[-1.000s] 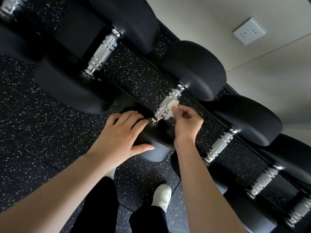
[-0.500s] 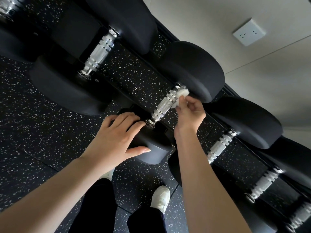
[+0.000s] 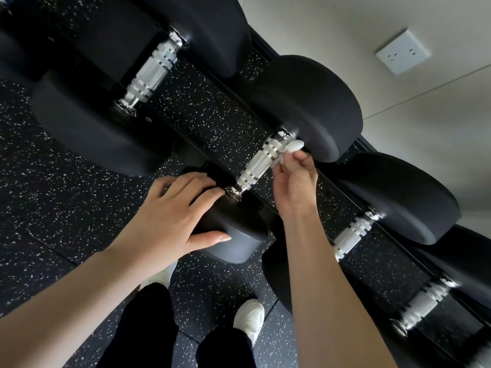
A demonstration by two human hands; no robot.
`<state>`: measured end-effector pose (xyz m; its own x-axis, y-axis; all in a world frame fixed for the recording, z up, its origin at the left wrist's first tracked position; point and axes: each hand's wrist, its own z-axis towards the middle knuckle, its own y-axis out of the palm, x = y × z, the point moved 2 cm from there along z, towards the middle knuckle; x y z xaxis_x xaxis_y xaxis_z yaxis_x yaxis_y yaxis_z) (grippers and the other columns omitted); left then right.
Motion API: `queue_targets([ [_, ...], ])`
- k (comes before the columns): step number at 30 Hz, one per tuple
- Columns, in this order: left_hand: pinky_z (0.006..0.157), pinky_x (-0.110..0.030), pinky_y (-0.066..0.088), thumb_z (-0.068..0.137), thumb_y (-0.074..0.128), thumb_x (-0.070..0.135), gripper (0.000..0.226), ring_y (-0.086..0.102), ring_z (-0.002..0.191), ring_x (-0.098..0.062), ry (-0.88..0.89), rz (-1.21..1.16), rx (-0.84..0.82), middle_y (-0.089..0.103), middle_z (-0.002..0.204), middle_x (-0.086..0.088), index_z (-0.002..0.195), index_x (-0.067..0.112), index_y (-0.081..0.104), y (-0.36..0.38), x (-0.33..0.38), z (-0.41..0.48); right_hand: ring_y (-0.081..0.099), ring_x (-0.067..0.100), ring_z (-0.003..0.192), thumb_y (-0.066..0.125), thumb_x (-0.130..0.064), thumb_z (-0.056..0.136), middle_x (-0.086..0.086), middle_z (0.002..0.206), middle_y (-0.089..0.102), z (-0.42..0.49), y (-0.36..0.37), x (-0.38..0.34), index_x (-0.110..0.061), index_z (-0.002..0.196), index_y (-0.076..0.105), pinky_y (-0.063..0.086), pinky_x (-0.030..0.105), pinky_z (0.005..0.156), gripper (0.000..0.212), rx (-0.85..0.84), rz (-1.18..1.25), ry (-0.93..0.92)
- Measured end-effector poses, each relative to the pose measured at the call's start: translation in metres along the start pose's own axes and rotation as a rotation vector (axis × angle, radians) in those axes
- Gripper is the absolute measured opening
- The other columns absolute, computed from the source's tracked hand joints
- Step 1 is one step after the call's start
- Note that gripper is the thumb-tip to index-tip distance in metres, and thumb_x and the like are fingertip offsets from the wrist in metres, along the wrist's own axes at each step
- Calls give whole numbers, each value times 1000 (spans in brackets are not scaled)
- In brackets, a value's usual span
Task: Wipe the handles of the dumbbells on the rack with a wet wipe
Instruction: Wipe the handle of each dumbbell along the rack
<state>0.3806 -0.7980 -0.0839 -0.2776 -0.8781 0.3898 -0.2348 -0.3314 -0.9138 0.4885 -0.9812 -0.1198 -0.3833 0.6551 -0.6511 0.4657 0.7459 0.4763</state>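
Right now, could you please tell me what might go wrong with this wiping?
The right hand pinches a small wipe at the far end of the handle, so its underside may go unwiped. The left hand only rests on the near weight, so it might roll.

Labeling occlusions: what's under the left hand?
The left hand rests on the near black rubber head of the chrome-handled dumbbell. The head's top under the palm is hidden.
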Motion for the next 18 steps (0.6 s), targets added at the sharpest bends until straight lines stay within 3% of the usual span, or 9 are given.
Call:
queue_targets([
  [8, 96, -42, 32, 86, 37, 62, 65, 49, 123, -26, -18, -5, -4, 58, 125, -5, 122, 12, 59, 3, 0, -1, 61, 7, 62, 47, 17, 86, -1, 67, 65, 4, -12, -2, -10, 75, 47, 51, 18, 64, 29, -124, -96, 65],
  [14, 96, -40, 31, 86, 36, 63, 66, 46, 123, -23, -17, -13, 16, 58, 123, -5, 122, 12, 59, 1, 1, -1, 56, 5, 53, 45, 17, 87, -7, 48, 52, -4, -21, 7, -11, 72, 44, 52, 20, 66, 31, -165, -301, 123],
  [18, 97, -38, 29, 87, 35, 63, 67, 44, 122, -22, -23, -25, 20, 58, 124, -4, 122, 12, 59, 0, 2, -1, 60, 7, 54, 45, 16, 87, -5, 51, 58, -11, -22, 9, -8, 73, 45, 55, 20, 67, 28, -203, -342, 165],
])
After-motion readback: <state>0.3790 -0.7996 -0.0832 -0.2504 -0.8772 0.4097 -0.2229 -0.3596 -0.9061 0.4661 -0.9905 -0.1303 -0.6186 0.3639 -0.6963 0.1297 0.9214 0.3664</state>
